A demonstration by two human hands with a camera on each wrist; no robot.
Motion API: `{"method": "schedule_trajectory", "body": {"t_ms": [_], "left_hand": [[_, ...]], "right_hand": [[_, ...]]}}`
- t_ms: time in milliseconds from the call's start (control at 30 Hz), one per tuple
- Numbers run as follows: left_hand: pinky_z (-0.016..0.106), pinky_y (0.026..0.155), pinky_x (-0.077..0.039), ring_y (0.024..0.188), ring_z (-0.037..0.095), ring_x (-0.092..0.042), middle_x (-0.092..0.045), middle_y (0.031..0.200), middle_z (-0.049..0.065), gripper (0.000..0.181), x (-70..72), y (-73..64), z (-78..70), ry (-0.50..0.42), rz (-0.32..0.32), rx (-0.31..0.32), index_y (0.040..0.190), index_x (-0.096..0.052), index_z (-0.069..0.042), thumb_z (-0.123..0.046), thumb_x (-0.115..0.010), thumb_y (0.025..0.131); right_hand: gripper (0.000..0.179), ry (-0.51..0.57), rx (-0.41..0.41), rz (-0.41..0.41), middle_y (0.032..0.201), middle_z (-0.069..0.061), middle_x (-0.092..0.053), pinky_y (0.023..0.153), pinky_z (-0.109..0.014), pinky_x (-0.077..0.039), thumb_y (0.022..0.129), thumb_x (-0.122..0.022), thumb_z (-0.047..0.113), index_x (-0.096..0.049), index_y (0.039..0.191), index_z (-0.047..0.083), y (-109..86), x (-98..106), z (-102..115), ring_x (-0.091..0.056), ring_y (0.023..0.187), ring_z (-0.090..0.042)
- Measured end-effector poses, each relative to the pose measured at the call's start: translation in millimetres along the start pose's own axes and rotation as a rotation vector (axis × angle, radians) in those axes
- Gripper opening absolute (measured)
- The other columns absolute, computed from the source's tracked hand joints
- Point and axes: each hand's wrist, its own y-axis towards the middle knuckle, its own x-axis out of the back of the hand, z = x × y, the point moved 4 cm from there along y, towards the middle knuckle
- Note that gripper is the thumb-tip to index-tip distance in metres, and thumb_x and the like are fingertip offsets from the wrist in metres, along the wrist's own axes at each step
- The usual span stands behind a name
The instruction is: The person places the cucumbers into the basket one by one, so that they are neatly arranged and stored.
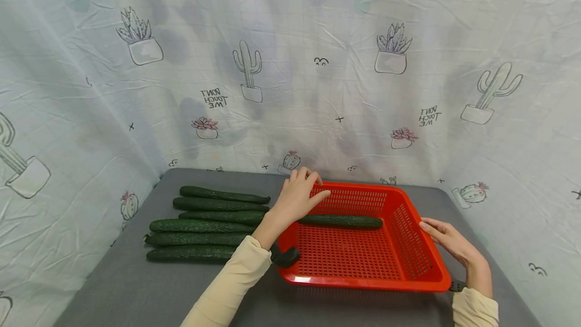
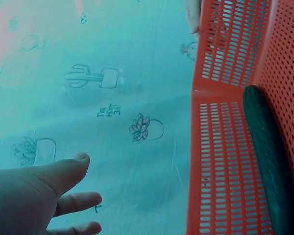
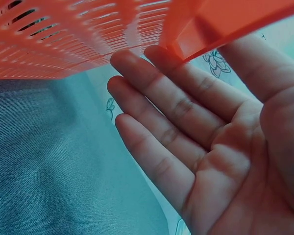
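Head view: grey table (image 1: 113, 291); six cucumbers (image 1: 199, 225), side by side, toward its left edge. Red basket (image 1: 363, 283), nearer the table's right edge; one cucumber (image 1: 347, 221) inside, lying along the back wall. Left hand (image 1: 297, 196), over the basket's back left corner, empty, fingers relaxed. Right hand (image 1: 450, 241), at the basket's right rim. Patterned cloth (image 1: 299, 100), behind the table's back edge.

Left wrist view: thumb and fingers spread loosely, apart from the basket.

Right wrist view: straight fingers touching the basket's outer wall, thumb at the rim.
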Motion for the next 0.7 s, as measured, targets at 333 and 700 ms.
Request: {"method": "schedule_trajectory", "body": {"t_ms": [333,700], "left_hand": [[0.038,0.074,-0.036,0.093,0.026,-0.041,-0.048,0.108,0.007,0.027,3.7,-21.8,32.7,0.005,-0.094,0.024,0.099,-0.056,-0.017,-0.043,-0.057,0.09],[0.041,0.077,-0.033,0.092,0.024,-0.039,-0.048,0.105,0.007,0.031,1.1,-45.8,64.5,0.017,-0.089,0.115,0.102,-0.056,-0.015,-0.043,-0.059,0.089]], "right_hand": [[0.051,0.009,0.016,0.01,0.118,-0.002,-0.06,0.081,-0.019,-0.046,0.1,-0.041,0.027,-0.036,0.135,-0.01,-1.4,0.9,2.6,-0.057,0.098,0.006],[0.051,0.032,0.024,0.017,0.111,0.01,-0.061,0.08,-0.019,-0.046,0.101,-0.04,0.026,-0.036,0.135,-0.011,-1.1,0.3,0.3,-0.058,0.098,0.004]]}}
